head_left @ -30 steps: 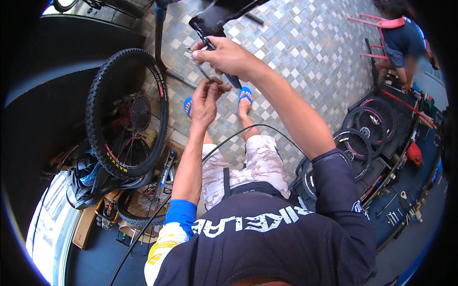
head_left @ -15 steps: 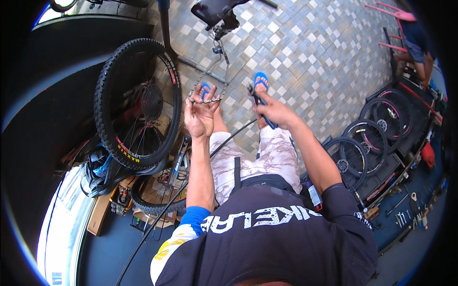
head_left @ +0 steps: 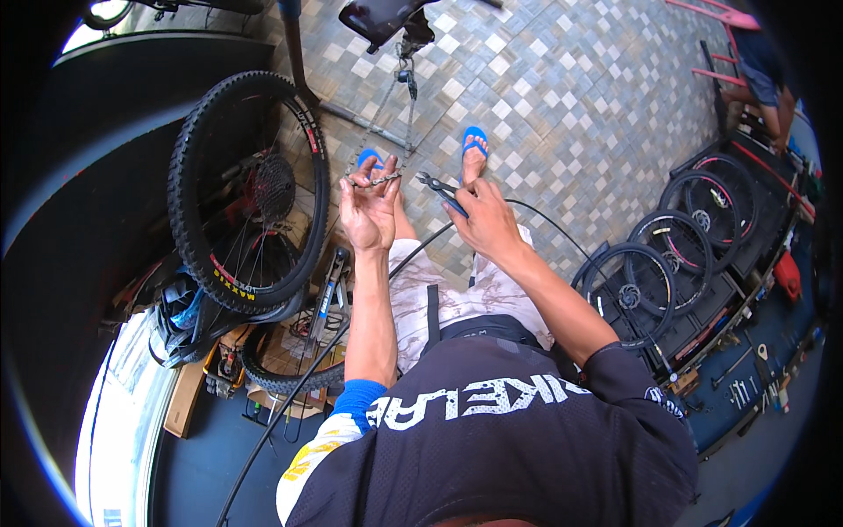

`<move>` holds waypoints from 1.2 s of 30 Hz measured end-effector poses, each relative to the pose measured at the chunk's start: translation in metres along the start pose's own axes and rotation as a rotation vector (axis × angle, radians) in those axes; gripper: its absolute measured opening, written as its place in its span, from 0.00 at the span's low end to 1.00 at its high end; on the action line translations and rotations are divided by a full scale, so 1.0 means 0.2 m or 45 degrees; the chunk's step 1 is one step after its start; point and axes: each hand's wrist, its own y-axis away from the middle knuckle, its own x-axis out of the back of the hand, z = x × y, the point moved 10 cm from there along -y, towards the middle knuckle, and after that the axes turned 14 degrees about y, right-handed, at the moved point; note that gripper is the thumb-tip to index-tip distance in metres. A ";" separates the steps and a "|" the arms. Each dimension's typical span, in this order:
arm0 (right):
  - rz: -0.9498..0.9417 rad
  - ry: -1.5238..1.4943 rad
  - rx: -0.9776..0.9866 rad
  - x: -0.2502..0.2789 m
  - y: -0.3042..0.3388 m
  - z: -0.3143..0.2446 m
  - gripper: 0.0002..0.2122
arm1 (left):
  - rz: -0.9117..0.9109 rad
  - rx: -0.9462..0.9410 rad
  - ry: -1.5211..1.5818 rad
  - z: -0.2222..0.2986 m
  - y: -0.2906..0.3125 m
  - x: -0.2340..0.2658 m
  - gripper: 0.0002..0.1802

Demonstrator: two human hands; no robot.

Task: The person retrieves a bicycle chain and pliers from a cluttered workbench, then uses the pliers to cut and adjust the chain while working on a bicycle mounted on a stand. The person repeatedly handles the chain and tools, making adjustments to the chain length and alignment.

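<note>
A bicycle chain hangs in a long loop from the derailleur below the dark bike part at the top. My left hand, palm up with fingers curled, holds the bottom of that loop across its fingers. In my right hand is a pair of pliers with dark jaws and blue-black handles. The jaws point left at the chain, a short gap away from it, and look slightly apart.
A large knobby-tyred wheel stands close on my left. A black hose runs past my legs. Several wheels lean along the right, near hand tools. Another person is at the far upper right, by a pink frame.
My right hand has moved left and turned, bringing the pliers from pointing up and away to facing the chain. My left hand stays nearly still, holding the chain.
</note>
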 end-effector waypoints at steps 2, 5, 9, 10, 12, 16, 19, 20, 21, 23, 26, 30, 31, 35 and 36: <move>0.033 -0.005 -0.004 -0.04 -0.01 0.00 0.08 | -0.006 -0.012 -0.004 0.00 -0.01 -0.03 0.21; 0.043 -0.031 -0.040 -0.10 -0.01 0.01 0.10 | -0.007 -0.033 -0.059 0.00 0.00 -0.07 0.21; -0.028 -0.072 -0.099 -0.14 -0.01 0.00 0.11 | -0.037 -0.042 -0.100 0.00 0.01 -0.12 0.20; -0.044 -0.072 -0.114 -0.15 -0.01 0.00 0.11 | -0.041 -0.042 -0.108 -0.01 0.01 -0.13 0.20; -0.049 -0.085 -0.113 -0.15 -0.02 -0.01 0.12 | -0.045 -0.046 -0.124 0.00 0.01 -0.13 0.20; -0.035 -0.090 -0.108 -0.14 -0.03 -0.02 0.12 | -0.039 -0.060 -0.161 0.00 0.02 -0.15 0.19; -0.038 -0.068 -0.122 -0.14 -0.04 -0.02 0.12 | -0.045 -0.068 -0.190 0.00 0.02 -0.16 0.19; -0.030 -0.073 -0.120 -0.14 -0.04 -0.02 0.12 | -0.051 -0.069 -0.196 0.00 0.01 -0.16 0.19; -0.022 -0.077 -0.118 -0.14 -0.05 -0.02 0.12 | -0.054 -0.076 -0.204 0.00 0.02 -0.17 0.19; 0.010 -0.083 -0.114 -0.14 -0.06 -0.03 0.12 | -0.060 -0.092 -0.215 0.01 0.01 -0.17 0.19; 0.105 -0.118 -0.097 -0.15 -0.07 -0.05 0.12 | -0.044 -0.127 -0.271 0.03 0.01 -0.19 0.19; 0.231 -0.229 -0.059 -0.17 -0.11 -0.05 0.12 | -0.086 -0.154 -0.279 0.04 0.01 -0.24 0.20; 0.244 -0.259 -0.054 -0.17 -0.12 -0.06 0.12 | -0.095 -0.169 -0.288 0.05 0.01 -0.24 0.20; 0.262 -0.292 -0.073 -0.17 -0.15 -0.09 0.11 | -0.111 -0.198 -0.322 0.06 0.01 -0.27 0.19; 0.255 -0.290 -0.102 -0.17 -0.14 -0.09 0.11 | -0.112 -0.201 -0.323 0.06 0.01 -0.27 0.19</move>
